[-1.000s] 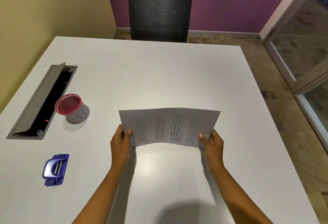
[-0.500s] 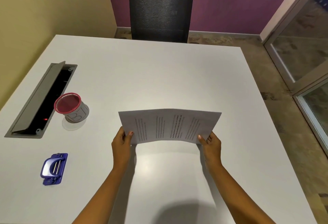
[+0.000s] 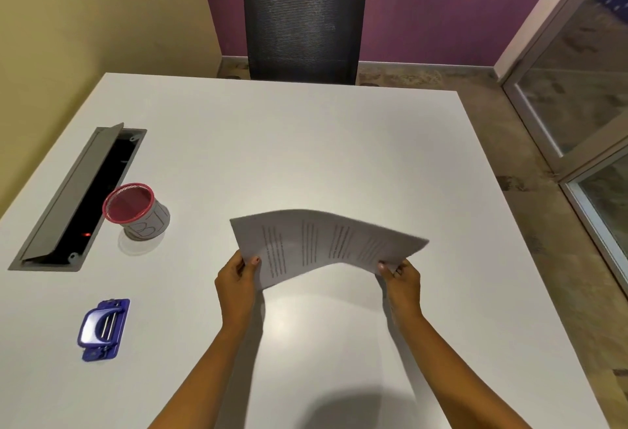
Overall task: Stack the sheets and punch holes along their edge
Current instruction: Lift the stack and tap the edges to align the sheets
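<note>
The sheets (image 3: 326, 245) are held bowed above the table (image 3: 306, 156), pinched at their near corners by the left hand (image 3: 238, 280) and right hand (image 3: 402, 280), so squaring is judged in hand, the blue hole punch (image 3: 102, 328) must be fetched next, and the printed lines seem too blurred to be read.

We see the sheets (image 3: 326, 245), white paper printed with blocks of dark text, held as one bundle above the table (image 3: 306, 149), near the middle. They bow upward in an arch, long side running left to right, with the right end slightly nearer. Our left hand (image 3: 236, 284) pinches the near left corner and our right hand (image 3: 401, 280) the near right. The hole punch (image 3: 103, 328), blue with a silvery lever, lies flat on the table at the near left, well apart from the sheets.
</note>
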Tool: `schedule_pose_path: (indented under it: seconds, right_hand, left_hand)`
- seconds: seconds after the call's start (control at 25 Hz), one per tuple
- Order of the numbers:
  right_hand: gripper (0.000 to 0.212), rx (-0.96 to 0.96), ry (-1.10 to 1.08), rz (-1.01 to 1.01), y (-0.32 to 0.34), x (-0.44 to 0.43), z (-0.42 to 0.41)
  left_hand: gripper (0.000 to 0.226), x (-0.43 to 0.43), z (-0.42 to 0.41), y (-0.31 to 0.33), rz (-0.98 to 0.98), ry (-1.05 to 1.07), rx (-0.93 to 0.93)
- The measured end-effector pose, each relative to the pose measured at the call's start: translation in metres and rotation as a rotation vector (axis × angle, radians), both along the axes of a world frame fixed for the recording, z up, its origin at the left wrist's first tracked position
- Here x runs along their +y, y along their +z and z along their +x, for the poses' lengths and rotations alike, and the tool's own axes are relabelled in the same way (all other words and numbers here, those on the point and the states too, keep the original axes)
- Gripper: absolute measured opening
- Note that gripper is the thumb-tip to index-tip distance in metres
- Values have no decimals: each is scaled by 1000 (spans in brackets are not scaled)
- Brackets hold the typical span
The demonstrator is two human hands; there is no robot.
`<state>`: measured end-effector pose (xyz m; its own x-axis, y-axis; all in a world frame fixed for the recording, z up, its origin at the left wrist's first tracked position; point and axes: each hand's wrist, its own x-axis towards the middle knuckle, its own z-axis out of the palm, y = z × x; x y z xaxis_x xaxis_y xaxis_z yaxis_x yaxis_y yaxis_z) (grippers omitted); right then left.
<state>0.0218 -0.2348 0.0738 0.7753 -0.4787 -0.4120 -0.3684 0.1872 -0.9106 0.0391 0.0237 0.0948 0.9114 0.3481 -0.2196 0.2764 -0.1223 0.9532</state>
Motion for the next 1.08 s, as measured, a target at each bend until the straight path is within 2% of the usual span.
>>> schedule_pose_path:
  seconds: [0.08,0.24,0.32,0.4,0.56,0.68,0.76,0.84,0.92,1.08]
  right_hand:
    - [28,-5,53,-44,3,-4,1]
    - [19,26,121,-60,9,-19,7]
    - [23,45,58,44,12,-20,7]
    - [37,51,-24,205,14,-11,4]
    - [64,-46,58,572,13,31,-6]
    - [53,-58,161,706,14,60,-11]
    - [46,-19,151,610,16,70,-9]
    - [37,-2,138,366,24,72,-3]
    - [25,-44,160,153,39,67,3]
    - [29,-87,253,-78,68,43,9]
  left_hand:
    - [15,3,2,10,22,-11,-23]
    - [14,18,10,22,68,-13,-17]
    - [14,28,15,24,93,7,-5]
    - [14,30,17,26,83,35,1]
    - [13,13,6,33,-7,84,-6]
    - [15,-8,-8,33,-121,107,45]
    - [21,-15,-17,36,-248,97,52]
    - [25,-13,-21,36,-331,54,49]
    - [25,-1,-17,35,-330,24,54]
    - [26,36,0,46,-313,-17,-1]
